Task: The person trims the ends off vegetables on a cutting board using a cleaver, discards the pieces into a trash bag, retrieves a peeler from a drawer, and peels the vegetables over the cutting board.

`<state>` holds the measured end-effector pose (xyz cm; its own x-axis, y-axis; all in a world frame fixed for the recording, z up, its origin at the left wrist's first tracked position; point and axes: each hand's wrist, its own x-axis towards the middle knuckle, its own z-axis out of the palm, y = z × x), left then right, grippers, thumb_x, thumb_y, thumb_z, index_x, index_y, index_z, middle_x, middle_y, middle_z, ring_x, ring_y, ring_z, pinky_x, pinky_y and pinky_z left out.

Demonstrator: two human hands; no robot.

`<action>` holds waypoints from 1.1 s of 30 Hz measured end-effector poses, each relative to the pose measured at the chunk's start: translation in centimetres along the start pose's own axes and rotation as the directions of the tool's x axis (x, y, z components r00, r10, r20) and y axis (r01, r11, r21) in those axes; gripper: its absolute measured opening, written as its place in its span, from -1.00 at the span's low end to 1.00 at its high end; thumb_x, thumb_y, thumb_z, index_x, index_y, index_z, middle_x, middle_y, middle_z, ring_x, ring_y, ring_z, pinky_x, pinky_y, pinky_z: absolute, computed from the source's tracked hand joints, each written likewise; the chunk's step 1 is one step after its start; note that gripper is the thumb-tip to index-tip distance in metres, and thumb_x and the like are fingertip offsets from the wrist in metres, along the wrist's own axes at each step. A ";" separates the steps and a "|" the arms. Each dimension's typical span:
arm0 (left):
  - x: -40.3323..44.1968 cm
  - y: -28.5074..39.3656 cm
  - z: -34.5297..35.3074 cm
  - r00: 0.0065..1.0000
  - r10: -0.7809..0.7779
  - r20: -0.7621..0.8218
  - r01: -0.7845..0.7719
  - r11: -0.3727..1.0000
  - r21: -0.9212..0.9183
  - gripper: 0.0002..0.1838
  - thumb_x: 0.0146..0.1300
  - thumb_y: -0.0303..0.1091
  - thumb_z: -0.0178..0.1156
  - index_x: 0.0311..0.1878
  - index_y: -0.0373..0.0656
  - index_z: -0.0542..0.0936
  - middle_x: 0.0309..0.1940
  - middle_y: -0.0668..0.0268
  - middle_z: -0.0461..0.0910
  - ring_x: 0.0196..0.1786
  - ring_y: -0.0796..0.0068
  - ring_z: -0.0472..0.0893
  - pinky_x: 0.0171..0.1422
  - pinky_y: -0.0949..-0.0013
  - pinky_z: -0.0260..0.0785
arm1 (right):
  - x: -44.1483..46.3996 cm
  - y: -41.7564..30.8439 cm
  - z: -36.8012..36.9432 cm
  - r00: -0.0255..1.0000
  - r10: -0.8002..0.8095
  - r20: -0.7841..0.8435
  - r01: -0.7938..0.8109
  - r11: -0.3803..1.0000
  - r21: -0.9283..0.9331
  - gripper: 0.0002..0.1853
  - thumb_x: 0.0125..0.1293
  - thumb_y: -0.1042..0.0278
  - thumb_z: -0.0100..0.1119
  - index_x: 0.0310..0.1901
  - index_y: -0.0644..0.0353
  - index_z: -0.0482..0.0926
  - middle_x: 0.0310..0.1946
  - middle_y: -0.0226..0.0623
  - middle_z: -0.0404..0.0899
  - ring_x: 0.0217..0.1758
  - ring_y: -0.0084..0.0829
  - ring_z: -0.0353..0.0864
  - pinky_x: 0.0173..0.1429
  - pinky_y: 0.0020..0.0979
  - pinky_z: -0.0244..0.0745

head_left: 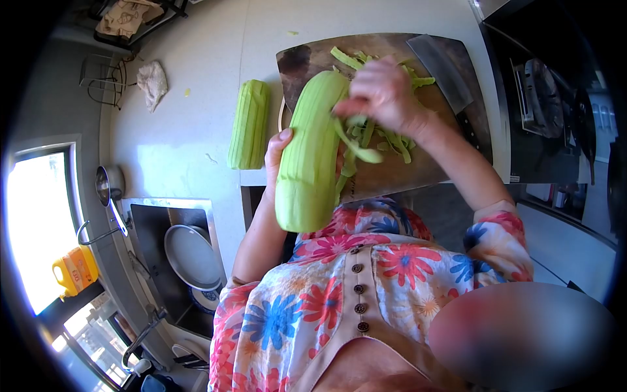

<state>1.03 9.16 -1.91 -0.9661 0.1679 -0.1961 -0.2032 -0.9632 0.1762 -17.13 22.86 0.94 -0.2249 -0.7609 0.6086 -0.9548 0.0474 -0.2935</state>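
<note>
My left hand [277,151] is wrapped round a large, pale green peeled gourd [309,153], with the thumb on its near side. Its lower end tilts toward my body. By the gourd's upper right side is my right hand [382,95], blurred by motion, its fingers closed; a peeler or other tool in it cannot be made out. Green peel strips [398,145] hang beside the gourd and lie on the wooden cutting board [392,173]. Toward the board's right edge rests a cleaver [441,72]. Left of the board lies a second peeled gourd piece [249,124].
On the left are a cloth [152,85], a wire rack [104,80], a small pot [110,183] and a sink [171,212] holding a pan [192,257]. A yellow jug [76,269] stands by the window. The dark stove area [545,91] is at the right.
</note>
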 end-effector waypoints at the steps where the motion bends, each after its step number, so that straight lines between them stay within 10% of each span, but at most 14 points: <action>1: -0.3 -0.3 -0.4 0.997 -0.043 0.063 0.043 0.999 0.001 -0.27 0.12 0.14 0.10 0.21 -0.24 0.38 -0.08 -0.03 0.52 -0.06 0.14 0.58 0.04 0.13 0.50 | -0.3 1.8 -0.3 0.998 0.064 -0.013 -0.064 0.997 -0.040 -0.50 -0.01 -0.12 0.33 -0.77 -0.02 0.29 -0.77 -0.52 0.22 -0.61 -0.56 0.23 -0.41 -0.43 0.08; 9: -0.6 -0.4 0.4 0.999 0.037 0.009 -0.038 0.996 0.083 -0.06 0.06 0.39 0.00 0.32 -0.21 0.25 -0.03 -0.06 0.39 -0.17 0.13 0.52 -0.26 0.17 0.52 | -1.8 6.6 -3.1 0.971 0.191 -0.144 -0.223 0.939 -0.260 -0.59 0.09 0.10 0.36 -0.64 0.21 0.43 -0.72 -0.33 0.36 -0.60 -0.27 0.37 -0.51 -0.32 0.26; 24: 1.0 0.0 2.3 0.940 0.121 -0.320 -0.119 0.993 0.024 -0.38 0.22 0.07 0.03 0.23 -0.17 0.39 0.00 0.12 0.54 -0.05 0.19 0.60 -0.03 0.11 0.53 | 0.0 -4.9 -1.0 0.994 -0.042 0.103 0.016 0.971 0.239 -0.54 -0.07 -0.13 0.37 -0.70 0.02 0.38 -0.71 -0.51 0.23 -0.54 -0.49 0.28 -0.27 -0.44 0.15; 33: -0.9 -0.4 -0.9 0.985 -0.087 -0.152 0.096 0.994 0.059 -0.16 0.03 0.17 0.18 0.27 -0.24 0.30 -0.04 -0.09 0.44 -0.13 0.04 0.57 -0.14 0.03 0.52 | -1.8 6.5 -0.8 0.988 0.155 -0.001 -0.149 0.947 -0.285 -0.52 0.06 -0.07 0.30 -0.75 0.04 0.36 -0.75 -0.47 0.31 -0.60 -0.48 0.34 -0.40 -0.39 0.18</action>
<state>2.14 9.17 -2.62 -0.9095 0.2169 -0.3546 -0.3044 -0.9285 0.2129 -23.10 25.02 -1.45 -0.3702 -0.7435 0.5569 -0.9261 0.3425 -0.1584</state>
